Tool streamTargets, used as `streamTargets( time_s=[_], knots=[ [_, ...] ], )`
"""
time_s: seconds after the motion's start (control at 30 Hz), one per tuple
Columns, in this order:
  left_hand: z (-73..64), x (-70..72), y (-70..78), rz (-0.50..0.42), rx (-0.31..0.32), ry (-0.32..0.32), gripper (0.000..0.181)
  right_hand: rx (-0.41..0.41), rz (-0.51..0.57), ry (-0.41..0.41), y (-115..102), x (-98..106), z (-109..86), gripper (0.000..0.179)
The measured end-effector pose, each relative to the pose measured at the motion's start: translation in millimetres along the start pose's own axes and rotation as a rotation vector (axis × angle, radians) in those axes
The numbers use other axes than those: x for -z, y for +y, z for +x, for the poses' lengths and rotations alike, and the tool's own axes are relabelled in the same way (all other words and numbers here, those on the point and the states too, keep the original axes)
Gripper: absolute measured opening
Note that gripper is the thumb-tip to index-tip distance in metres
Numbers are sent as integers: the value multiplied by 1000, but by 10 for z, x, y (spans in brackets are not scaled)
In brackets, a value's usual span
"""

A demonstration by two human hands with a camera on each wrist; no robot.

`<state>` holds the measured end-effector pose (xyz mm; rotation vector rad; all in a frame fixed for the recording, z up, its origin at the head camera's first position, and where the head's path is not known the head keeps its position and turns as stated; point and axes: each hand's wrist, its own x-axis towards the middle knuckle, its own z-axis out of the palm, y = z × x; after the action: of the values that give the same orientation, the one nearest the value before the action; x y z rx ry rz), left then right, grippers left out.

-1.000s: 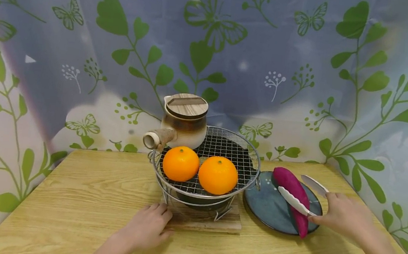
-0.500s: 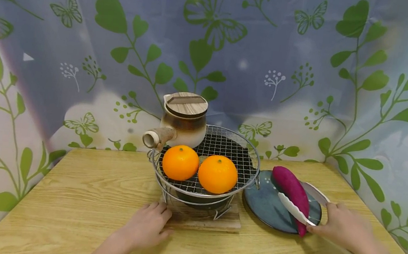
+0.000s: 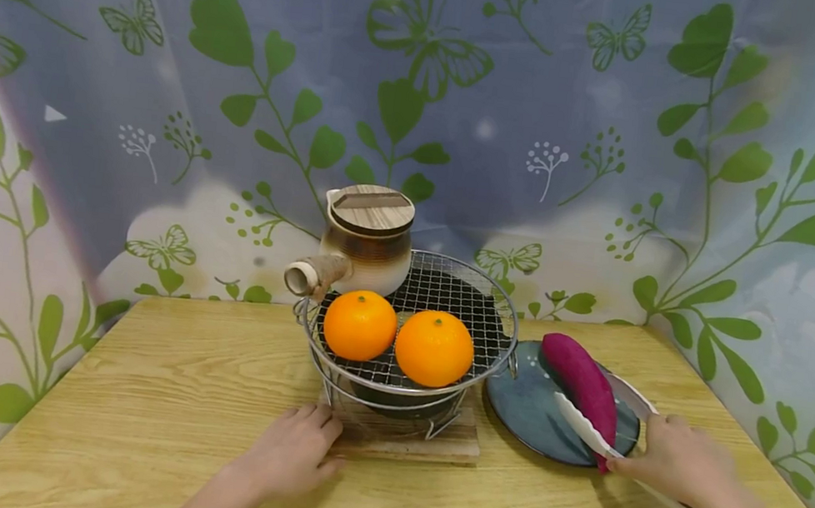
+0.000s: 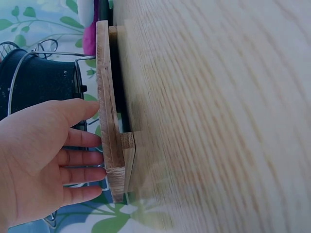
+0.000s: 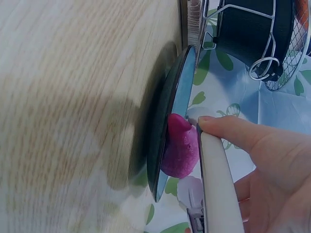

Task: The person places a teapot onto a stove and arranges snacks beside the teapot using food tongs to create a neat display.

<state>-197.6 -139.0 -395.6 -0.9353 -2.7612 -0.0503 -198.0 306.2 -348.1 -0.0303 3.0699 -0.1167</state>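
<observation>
My right hand grips a pair of tongs with white scalloped tips, thumb on one arm of them. The tong arms straddle a purple sweet potato, one on each side; whether both touch it I cannot tell. It lies on a dark blue plate, its near end reaching the rim. In the right wrist view the tongs' pale handle runs beside the sweet potato. My left hand rests against the wooden board; the left wrist view shows its fairly straight fingers touching the board's edge.
On the board stands a dark round stove topped by a wire grill. Two oranges and a clay pot with a wooden lid sit on the grill. The plate is close to its right side. A patterned cloth hangs behind.
The tongs have come lower and closer in around the sweet potato, their far arm now against or near its right side. My left hand has stayed at the board.
</observation>
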Motion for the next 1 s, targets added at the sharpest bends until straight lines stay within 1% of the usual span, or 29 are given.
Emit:
streamTargets(
  time_s=[0.2,0.5,0.67,0.77,0.9,1.0],
  knots=[
    [-3,-12,-2,-2,6,-4,41,7,-1,6,30,1,-7,74],
    [6,-33,-32,7,6,-8,41,14,-23,68,78,14,-7,67],
    [3,-22,-21,7,4,-17,41,21,-25,92,76,13,-22,57],
    [1,-19,-14,2,5,-20,41,14,-21,80,79,8,-16,52],
    [2,-25,-19,10,-3,-4,40,12,-24,70,87,-6,17,47],
    [4,-29,-23,12,-9,2,39,19,-32,89,88,-24,32,42]
  ],
)
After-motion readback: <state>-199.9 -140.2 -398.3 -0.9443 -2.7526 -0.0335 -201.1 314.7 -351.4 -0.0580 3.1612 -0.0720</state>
